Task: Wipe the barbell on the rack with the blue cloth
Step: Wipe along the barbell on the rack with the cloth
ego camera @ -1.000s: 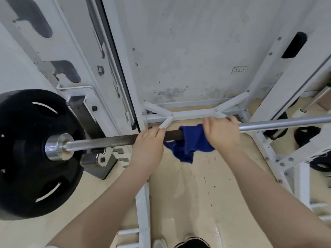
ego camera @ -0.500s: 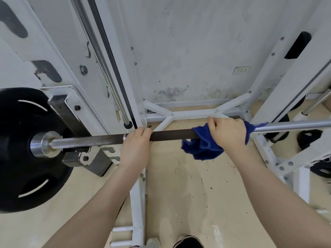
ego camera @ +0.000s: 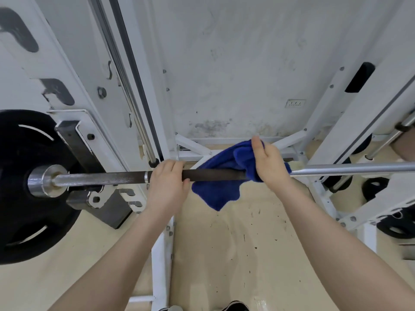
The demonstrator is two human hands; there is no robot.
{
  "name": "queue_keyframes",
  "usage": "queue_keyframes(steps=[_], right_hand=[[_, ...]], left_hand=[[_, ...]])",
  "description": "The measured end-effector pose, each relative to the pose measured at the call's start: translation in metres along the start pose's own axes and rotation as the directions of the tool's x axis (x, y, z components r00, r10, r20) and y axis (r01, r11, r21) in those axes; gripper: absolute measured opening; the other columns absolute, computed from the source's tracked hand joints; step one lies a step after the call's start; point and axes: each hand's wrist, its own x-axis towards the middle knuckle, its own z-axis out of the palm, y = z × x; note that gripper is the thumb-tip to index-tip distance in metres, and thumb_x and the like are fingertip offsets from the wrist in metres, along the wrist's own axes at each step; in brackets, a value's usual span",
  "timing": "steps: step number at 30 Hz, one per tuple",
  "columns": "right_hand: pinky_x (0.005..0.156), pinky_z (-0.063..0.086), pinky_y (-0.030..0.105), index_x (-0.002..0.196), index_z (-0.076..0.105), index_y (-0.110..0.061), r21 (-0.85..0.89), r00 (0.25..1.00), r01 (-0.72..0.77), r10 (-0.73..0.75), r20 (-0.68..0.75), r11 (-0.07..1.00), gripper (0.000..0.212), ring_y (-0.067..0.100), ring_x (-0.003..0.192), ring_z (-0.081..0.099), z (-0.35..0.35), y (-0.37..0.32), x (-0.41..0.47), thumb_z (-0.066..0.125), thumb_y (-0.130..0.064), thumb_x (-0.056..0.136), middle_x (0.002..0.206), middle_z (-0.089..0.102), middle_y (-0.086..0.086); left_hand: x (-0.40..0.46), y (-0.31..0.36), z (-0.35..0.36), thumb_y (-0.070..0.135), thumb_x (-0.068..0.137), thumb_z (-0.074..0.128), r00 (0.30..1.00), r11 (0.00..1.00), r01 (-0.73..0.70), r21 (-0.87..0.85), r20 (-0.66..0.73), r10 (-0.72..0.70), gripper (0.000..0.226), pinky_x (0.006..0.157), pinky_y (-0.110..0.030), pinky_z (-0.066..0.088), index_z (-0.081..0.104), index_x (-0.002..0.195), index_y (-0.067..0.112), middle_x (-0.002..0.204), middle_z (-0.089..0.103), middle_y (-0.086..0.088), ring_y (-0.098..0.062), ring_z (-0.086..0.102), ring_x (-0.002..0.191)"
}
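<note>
Nearest the camera, two shoe tips (ego camera: 234, 306) showed at the bottom edge on the beige floor (ego camera: 224, 254), beside the white base rail (ego camera: 160, 261) of the rack. Two bare forearms reached forward from there to the barbell (ego camera: 213, 175), which lay level across the view.

The left hand (ego camera: 167, 187) was wrapped over the bar, its fingers (ego camera: 170, 166) curled round the shaft just where the bright steel met the darker knurled stretch. To its right, the right hand (ego camera: 268, 163) clutched the blue cloth (ego camera: 215, 191) against the bar, thumb raised, with the cloth bunched under the palm and draped over the shaft; one loose corner hung below the bar, another fold stood up behind it.

Farther left, the bar's sleeve carried a black weight plate (ego camera: 27, 187) and rested on a hook of the white rack upright (ego camera: 74, 70). Farther right, more black plates (ego camera: 375, 189) sat low on the frame. Behind everything stood a stained white wall (ego camera: 235, 63) with a socket (ego camera: 296, 103).
</note>
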Motion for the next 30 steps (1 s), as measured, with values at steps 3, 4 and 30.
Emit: queue_keyframes(steps=[3,4,30], right_hand=[[0.043,0.026,0.024,0.075,0.055,-0.017,0.206,0.956,-0.269,0.234,0.179,0.941,0.047,0.018,0.036,0.036,-0.026,-0.012,-0.017,0.033,-0.053,0.096,0.043,0.044,0.006],[0.043,0.029,0.023,0.075,0.057,-0.019,0.168,0.916,-0.346,0.293,0.273,0.923,0.045,0.018,0.037,0.039,-0.031,-0.010,-0.021,0.037,-0.054,0.094,0.045,0.048,0.005],[0.101,0.040,0.037,0.131,0.048,-0.013,0.971,0.862,-0.191,0.448,0.237,-0.147,0.035,0.026,0.110,0.060,0.077,0.033,-0.078,0.030,-0.021,0.103,0.124,0.061,0.013]], left_hand=[[0.001,0.013,0.000,0.022,0.088,0.053,0.999,0.999,-0.039,-0.031,0.018,0.040,0.037,0.105,-0.035,0.030,0.050,0.124,0.015,0.125,0.054,-0.004,-0.023,0.042,0.121],[0.002,0.016,0.000,0.023,0.089,0.052,0.998,0.998,-0.047,-0.036,0.030,0.048,0.038,0.106,-0.035,0.030,0.049,0.126,0.016,0.126,0.054,-0.003,-0.022,0.043,0.122],[0.015,-0.027,-0.012,0.012,0.085,0.059,0.953,0.952,-0.292,-0.095,0.053,0.298,0.037,0.084,-0.040,0.048,0.055,0.121,0.007,0.118,0.060,-0.011,-0.032,0.057,0.101]])
